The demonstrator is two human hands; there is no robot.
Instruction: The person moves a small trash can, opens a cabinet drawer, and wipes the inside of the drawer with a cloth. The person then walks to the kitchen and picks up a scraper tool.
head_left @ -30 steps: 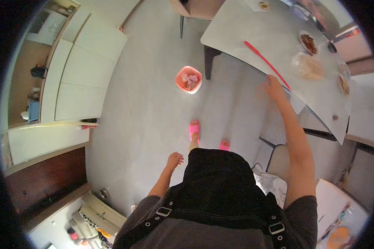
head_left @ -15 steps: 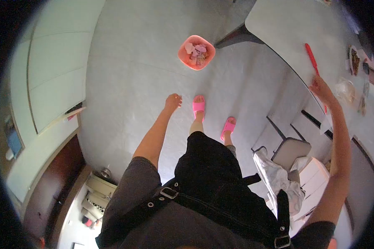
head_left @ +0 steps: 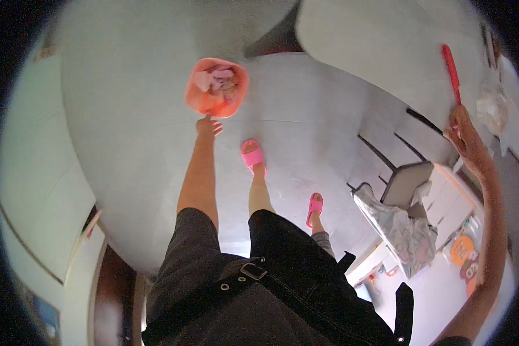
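Note:
A coral-pink bin (head_left: 189, 95) stands on the floor with crumpled pale paper-like scraps (head_left: 220, 81) inside. My left hand (head_left: 207, 125) reaches out to its near rim; the fingers are apart and the fingertips overlap the rim in this view. Over at the right, by the table edge, my right hand (head_left: 466, 135) is closed round the thin end of a long red stick-like tool (head_left: 451, 69). The tool's wider end points away from me, over the table; its lower part is hidden in the hand.
A pale table (head_left: 375, 40) fills the upper right, with a clear plastic bag (head_left: 493, 109) on it. A chair (head_left: 406, 181) stands below, near a grey-white cloth (head_left: 401, 230). Pale cabinets (head_left: 40, 173) line the left. My feet wear pink slippers (head_left: 252, 153).
My left hand has moved forward to the bin's rim, its fingers spreading. The view has shifted, and the bin appears nearer and further left. The red tool stays in my right hand.

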